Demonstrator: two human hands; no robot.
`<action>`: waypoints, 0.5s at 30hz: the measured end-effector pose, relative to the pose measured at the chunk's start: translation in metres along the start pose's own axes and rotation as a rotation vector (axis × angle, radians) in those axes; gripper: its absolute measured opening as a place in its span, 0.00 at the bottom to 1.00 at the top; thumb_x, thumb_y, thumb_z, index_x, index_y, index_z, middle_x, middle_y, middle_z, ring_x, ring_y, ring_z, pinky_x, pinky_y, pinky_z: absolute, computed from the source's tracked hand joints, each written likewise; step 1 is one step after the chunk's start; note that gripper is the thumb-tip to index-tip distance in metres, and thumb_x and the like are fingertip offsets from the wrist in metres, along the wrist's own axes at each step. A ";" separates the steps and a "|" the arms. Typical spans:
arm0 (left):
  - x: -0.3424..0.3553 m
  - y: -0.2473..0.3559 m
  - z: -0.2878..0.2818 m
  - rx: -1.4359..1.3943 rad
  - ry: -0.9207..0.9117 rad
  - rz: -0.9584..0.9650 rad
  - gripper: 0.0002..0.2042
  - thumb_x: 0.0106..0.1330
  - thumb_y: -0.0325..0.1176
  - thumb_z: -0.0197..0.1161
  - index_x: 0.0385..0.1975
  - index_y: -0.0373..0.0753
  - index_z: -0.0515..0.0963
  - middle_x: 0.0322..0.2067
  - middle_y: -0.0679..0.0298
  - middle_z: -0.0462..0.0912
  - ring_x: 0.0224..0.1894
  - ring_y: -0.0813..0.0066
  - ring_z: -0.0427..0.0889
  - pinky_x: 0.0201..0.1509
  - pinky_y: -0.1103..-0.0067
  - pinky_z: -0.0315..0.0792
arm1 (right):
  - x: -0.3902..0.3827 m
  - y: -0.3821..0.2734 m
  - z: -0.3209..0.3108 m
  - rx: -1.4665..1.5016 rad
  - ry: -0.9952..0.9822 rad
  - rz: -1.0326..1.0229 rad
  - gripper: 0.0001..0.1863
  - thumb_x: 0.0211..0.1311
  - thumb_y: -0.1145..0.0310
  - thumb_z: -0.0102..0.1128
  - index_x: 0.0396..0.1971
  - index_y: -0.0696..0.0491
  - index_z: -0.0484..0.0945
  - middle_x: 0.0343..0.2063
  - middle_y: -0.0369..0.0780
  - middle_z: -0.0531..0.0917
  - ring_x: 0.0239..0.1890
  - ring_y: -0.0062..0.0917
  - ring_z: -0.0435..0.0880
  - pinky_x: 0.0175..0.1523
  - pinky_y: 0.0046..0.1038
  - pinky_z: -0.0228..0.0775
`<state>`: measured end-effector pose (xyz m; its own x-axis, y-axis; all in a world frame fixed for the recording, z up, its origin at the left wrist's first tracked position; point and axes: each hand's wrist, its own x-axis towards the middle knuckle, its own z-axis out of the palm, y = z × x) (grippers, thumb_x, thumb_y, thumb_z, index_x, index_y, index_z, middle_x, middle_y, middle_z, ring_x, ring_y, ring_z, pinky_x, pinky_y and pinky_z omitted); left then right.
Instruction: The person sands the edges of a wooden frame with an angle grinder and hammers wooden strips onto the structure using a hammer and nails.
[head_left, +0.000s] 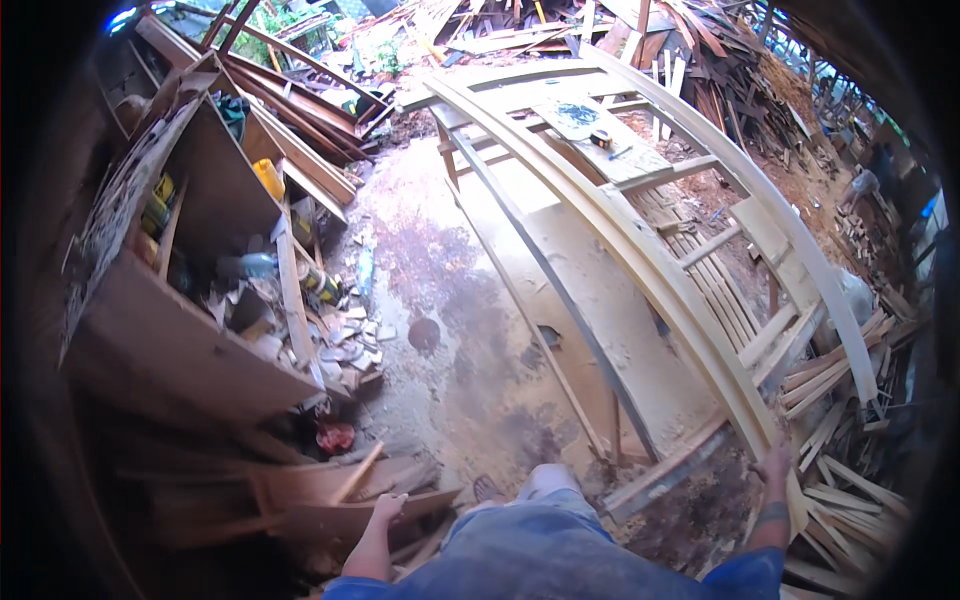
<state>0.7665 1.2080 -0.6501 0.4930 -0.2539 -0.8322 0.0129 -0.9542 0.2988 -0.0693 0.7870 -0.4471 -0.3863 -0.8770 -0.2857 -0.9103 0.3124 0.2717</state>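
My right hand [775,465] is closed round the near end of a long pale wooden plank [640,265]. That plank runs away from me along the top of a wooden frame [690,172] standing on trestle-like supports. Low on my left, my left hand [390,507] hangs in front of some brown boards [345,480]; its fingers look loosely curled and I see nothing in them. A flat board [600,145] lies across the frame's far part, with a small dark-and-yellow tool [601,138] on it.
A wooden cabinet-like bin [200,325] full of scraps stands at left, with a yellow container [268,178]. Offcuts [345,345] litter the stained concrete floor [430,270]. Scrap timber is heaped at the far right [710,75]; loose strips [850,510] lie by my right arm.
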 end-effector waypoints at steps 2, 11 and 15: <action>0.050 0.022 -0.052 -0.139 0.032 0.022 0.20 0.70 0.46 0.61 0.45 0.33 0.82 0.29 0.60 0.83 0.24 0.72 0.82 0.26 0.73 0.77 | -0.010 -0.009 0.013 -0.024 0.054 0.021 0.72 0.24 0.57 0.89 0.73 0.51 0.49 0.68 0.52 0.61 0.67 0.49 0.66 0.67 0.51 0.62; 0.197 0.175 -0.103 -0.040 -0.147 0.092 0.19 0.68 0.48 0.64 0.37 0.34 0.83 0.30 0.59 0.85 0.29 0.67 0.85 0.27 0.71 0.78 | 0.037 -0.135 -0.095 0.104 -0.181 0.049 0.34 0.48 0.62 0.69 0.58 0.57 0.74 0.56 0.54 0.76 0.57 0.43 0.79 0.60 0.43 0.72; 0.208 0.331 -0.144 0.108 -0.232 -0.005 0.19 0.68 0.48 0.64 0.36 0.34 0.84 0.30 0.59 0.85 0.29 0.68 0.84 0.30 0.73 0.77 | 0.183 -0.352 -0.215 0.444 0.217 -0.090 0.20 0.54 0.74 0.55 0.49 0.59 0.79 0.42 0.55 0.84 0.49 0.50 0.83 0.56 0.43 0.73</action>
<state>0.9984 0.8620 -0.6568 0.2801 -0.2667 -0.9222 -0.0846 -0.9638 0.2530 0.2121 0.4378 -0.3979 -0.3067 -0.9484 -0.0799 -0.9322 0.3163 -0.1761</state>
